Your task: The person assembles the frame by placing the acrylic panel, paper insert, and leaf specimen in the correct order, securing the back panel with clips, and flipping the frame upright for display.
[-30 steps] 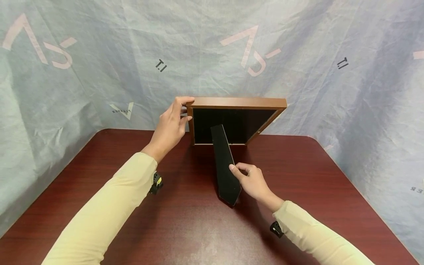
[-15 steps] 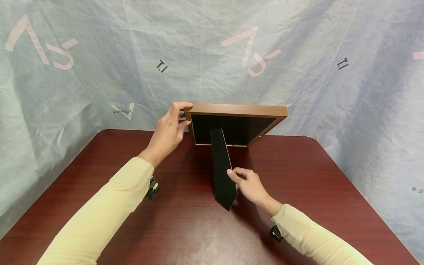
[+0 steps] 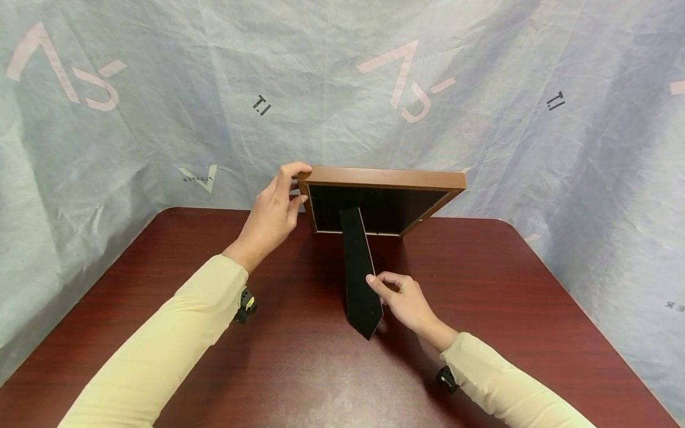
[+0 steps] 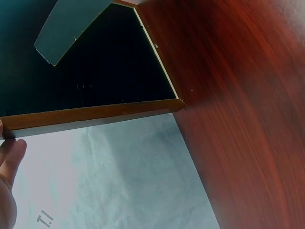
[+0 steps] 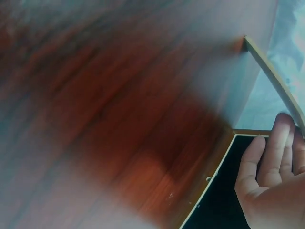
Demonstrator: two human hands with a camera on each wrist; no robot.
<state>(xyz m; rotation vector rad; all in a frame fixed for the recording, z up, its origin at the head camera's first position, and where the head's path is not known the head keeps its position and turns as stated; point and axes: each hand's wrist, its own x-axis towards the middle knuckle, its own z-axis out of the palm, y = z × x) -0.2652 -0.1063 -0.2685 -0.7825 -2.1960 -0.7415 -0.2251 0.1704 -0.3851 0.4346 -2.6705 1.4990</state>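
A brown wooden picture frame (image 3: 385,177) stands tilted on the table, its black back panel (image 3: 407,208) facing me. From that panel a long black easel leg (image 3: 358,273) with a pointed end slopes down toward me. My left hand (image 3: 270,217) grips the frame's upper left corner, fingers on top and thumb on the side. The right hand (image 3: 407,303) pinches the right edge of the leg near its lower end. In the right wrist view the leg (image 5: 274,76) appears edge-on beside the fingers. The frame's front is hidden.
The dark red wooden table (image 3: 299,368) has rounded far corners. A pale grey fabric sheet (image 3: 321,83) with printed letters hangs behind and along the sides. Black wrist straps (image 3: 446,379) show at both sleeves.
The frame's top edge has tipped down toward me, both hands moving with it. The leg's lower end has shifted slightly left and nearer. Over the last half second almost nothing moved.
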